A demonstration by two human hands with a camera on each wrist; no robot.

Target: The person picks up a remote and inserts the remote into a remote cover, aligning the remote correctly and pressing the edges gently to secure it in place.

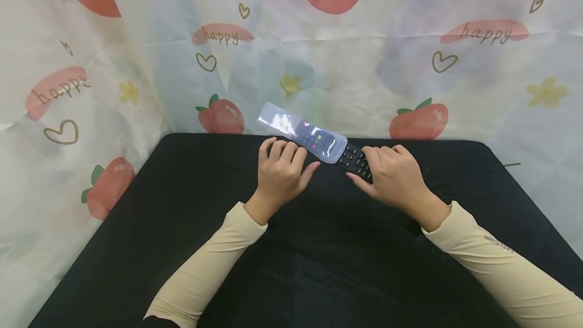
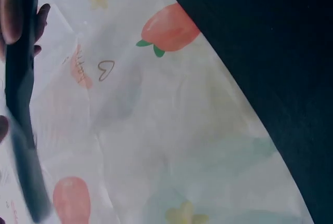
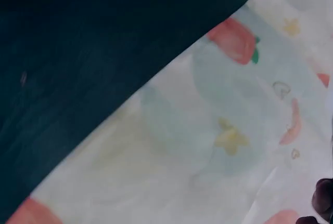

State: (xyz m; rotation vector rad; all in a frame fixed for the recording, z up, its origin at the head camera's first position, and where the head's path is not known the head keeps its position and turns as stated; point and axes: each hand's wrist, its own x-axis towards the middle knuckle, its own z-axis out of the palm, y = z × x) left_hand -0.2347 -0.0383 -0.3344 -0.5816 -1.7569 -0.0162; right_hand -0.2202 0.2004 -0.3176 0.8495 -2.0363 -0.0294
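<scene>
A black remote control (image 1: 351, 158) with rows of buttons is held up slantwise over the far part of the table. A translucent cover (image 1: 279, 119) encloses its left part and extends past it at the upper left; the lower right keypad is bare. My right hand (image 1: 395, 173) grips the bare end, with the thumb along the near side. My left hand (image 1: 281, 171) is at the cover's near edge, fingers loosely bent and thumb apart from it. In the left wrist view the remote (image 2: 20, 73) appears edge-on. The right wrist view catches only dark fingertips (image 3: 322, 199).
Under my arms spreads a black-covered table (image 1: 319, 247). Behind it and at the sides hangs a pale curtain (image 1: 337, 65) printed with fruit, hearts and the word happy. Cream sleeves (image 1: 214, 262) cover both forearms.
</scene>
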